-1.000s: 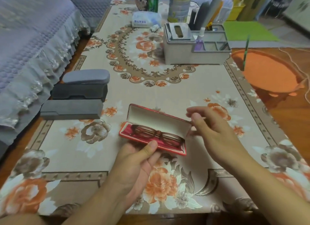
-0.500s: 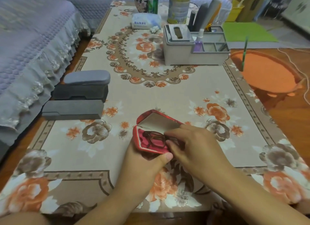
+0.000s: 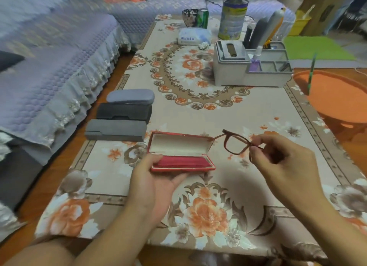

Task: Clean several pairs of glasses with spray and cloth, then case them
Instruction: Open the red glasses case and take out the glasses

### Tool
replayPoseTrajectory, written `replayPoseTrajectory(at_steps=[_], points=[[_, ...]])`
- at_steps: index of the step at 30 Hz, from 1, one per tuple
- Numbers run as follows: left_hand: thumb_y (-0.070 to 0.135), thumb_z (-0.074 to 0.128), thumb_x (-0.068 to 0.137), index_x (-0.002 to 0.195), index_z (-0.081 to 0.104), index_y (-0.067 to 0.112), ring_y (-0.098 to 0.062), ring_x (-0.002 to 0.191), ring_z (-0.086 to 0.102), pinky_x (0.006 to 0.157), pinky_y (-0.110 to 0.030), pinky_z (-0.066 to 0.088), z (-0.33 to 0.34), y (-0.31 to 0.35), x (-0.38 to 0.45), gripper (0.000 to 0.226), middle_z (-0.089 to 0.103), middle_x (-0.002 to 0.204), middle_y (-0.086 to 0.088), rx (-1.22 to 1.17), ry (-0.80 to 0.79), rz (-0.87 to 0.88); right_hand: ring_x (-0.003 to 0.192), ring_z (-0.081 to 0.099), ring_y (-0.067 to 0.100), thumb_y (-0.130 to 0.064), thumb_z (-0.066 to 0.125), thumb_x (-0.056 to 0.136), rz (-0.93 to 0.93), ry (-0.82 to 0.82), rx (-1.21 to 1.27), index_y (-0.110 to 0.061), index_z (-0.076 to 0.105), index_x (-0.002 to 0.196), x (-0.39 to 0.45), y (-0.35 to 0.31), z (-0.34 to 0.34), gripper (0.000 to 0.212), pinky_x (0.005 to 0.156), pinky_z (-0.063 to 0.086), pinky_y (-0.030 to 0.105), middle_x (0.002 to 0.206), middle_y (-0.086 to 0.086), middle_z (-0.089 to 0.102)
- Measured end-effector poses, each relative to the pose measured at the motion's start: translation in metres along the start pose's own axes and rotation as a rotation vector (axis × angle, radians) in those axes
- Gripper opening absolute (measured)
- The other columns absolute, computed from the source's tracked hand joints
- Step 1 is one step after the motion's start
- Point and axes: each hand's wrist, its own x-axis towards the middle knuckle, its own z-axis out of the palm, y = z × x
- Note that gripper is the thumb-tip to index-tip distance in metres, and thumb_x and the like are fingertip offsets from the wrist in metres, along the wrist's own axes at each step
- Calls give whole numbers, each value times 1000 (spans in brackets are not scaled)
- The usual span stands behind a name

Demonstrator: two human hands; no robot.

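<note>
Glasses pinched aloft, case steadied.
Your right hand (image 3: 278, 166) pinches the glasses (image 3: 236, 142) by one temple; they may twist or drop. Your left hand (image 3: 156, 178) grips the open red case (image 3: 180, 152).

A low worktop (image 3: 198, 115) under a beige cloth printed with orange and brown flowers stands on a wooden floor (image 3: 111, 71). A sofa (image 3: 49, 53) in quilted lilac covers with a lace skirt wraps the left side and far end. Right of the worktop sits a round orange stool (image 3: 337, 99); beyond it lies a green mat (image 3: 315, 47). The light is dim and warm.
</note>
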Motion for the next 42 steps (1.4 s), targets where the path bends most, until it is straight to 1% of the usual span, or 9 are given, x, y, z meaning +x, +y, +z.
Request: replayPoseTrajectory(at_steps=[8,12,17,23,26,28,30,34,42], points=[[-6,54,97,110,64,22,-21,104,72,95,-46,57,-58,64,24,33,73,111,-5,617,244,318,71,55,13,-7,75,83,-43,-34,-82,-22,73,86,-11,-5,11,16,57,38,18,61,-4,57],[3,60,97,100,71,32,-4,95,66,77,-19,51,-83,87,29,31,68,98,16,1157,281,472,70,57,11,-9,76,82,-32,-45,-110,-26,74,83,-17,-6,16,17,59,36,13,59,-8,61],[16,62,97,116,72,26,-26,101,63,83,-35,47,-112,101,58,23,66,108,-1,1526,398,563,74,54,6,-4,79,79,-113,-92,-160,-24,74,83,-23,-12,19,21,64,35,9,69,-8,58],[11,60,96,142,52,28,-24,126,48,95,-36,43,-99,106,50,50,47,143,-4,1437,393,454,97,55,15,-16,77,81,-82,-140,-136,-36,72,81,-17,-44,3,21,83,40,35,92,-8,63],[2,54,91,137,53,29,-17,127,38,99,-36,40,-74,93,16,53,42,130,4,1423,448,778,99,60,8,-18,76,84,12,-192,-27,-37,73,77,-7,-62,-4,20,83,41,32,95,-11,67],[0,54,93,122,64,27,-7,115,48,92,-20,45,-57,79,-6,41,51,117,11,1277,282,870,89,63,7,-9,74,85,149,-214,235,-25,76,77,-3,-73,-7,19,78,41,29,92,-10,69],[7,59,97,108,71,31,5,97,60,80,-11,50,-47,70,-18,29,66,104,16,1172,3,573,85,64,10,-4,70,82,311,-229,577,-13,75,80,-3,-84,-6,11,81,43,30,88,-2,70],[18,69,95,107,77,28,-14,76,65,81,-36,56,-44,51,-27,18,77,91,-1,1129,-468,-115,93,60,17,-6,72,76,695,-266,1224,-10,71,82,-8,-91,5,8,104,40,37,91,6,66],[10,79,79,105,80,25,-19,84,69,79,-36,51,-26,17,-39,30,75,96,-11,474,-376,86,85,63,21,1,87,54,975,-89,1704,-3,74,78,-27,-97,48,27,103,40,31,88,8,66]])
